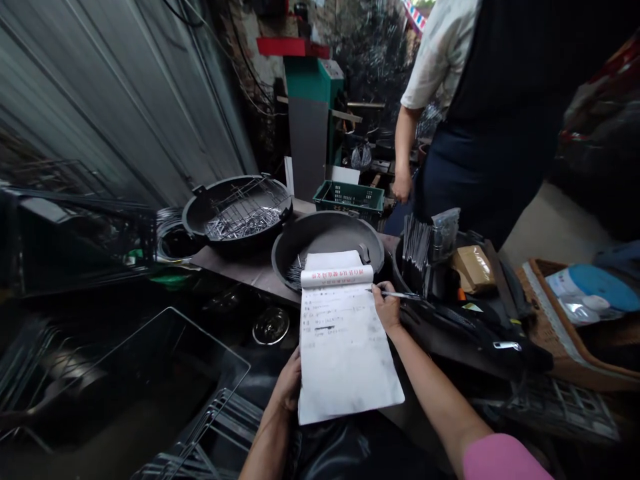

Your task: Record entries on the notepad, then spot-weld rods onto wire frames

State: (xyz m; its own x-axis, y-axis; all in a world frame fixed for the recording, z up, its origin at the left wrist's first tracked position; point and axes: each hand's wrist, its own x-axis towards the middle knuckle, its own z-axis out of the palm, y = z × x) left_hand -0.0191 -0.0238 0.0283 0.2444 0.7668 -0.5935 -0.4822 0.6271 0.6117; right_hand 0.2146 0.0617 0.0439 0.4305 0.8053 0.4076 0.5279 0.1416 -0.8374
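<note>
Two bare hands attend one paper notepad (347, 360), the left hand (290, 380) gripping its edge, the right hand (387, 308) pinching one slender pen (400, 294) over it, before two round, dark basins (327, 230) on the worktop (245, 270), both containing thin metal pieces (295, 272).

A dark basin (220, 192) holds metal pieces (245, 224) and a wire rack (253, 195) to the left of a second basin (330, 233), with a green crate (345, 194) just behind the latter, a person (490, 147) standing farther right, and a brown package (473, 268) near a wicker basket (554, 333).
</note>
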